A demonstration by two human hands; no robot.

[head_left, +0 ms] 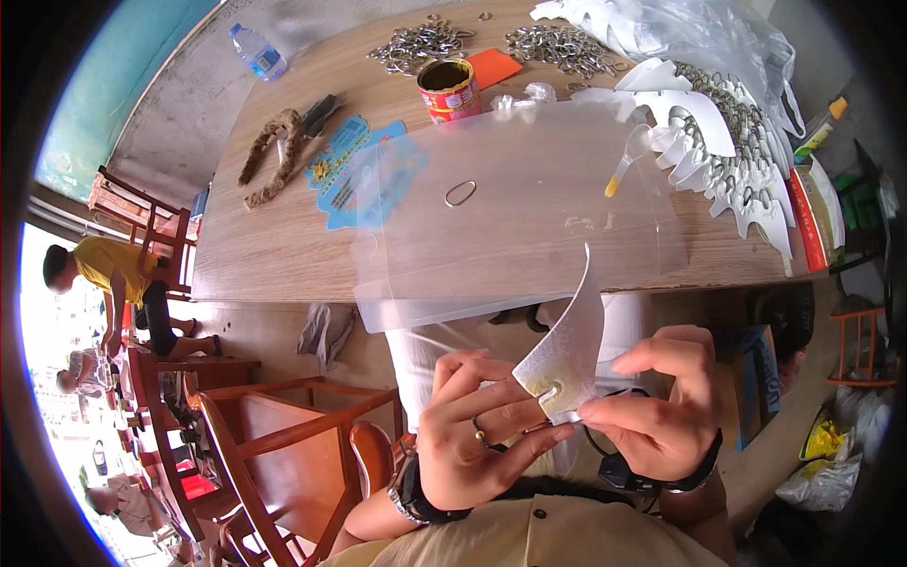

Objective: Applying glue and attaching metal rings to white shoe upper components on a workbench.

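A curved white strip (567, 340), like leather or stiff sheet, stands up between my hands just in front of the table edge. Yellowish glue-like smears surround a small slot near its lower end. My left hand (477, 430) grips that lower end from the left, thumb against its bottom corner. From the other side, my right hand (657, 406) pinches the same end between thumb and finger, its index finger raised and bent. Beyond them, a single oval metal ring (460, 194) lies on a translucent plastic sheet (510, 246) that overhangs the table edge.
A red can (449, 92) stands at the back, near piles of metal rings (562, 49). Rope-wrapped pliers (283, 156) and a blue card (340, 203) lie left. A yellow-tipped spatula (624, 165), ringed white pieces (713, 132) and a plastic bag (699, 42) are right. Chairs (293, 444) stand lower left.
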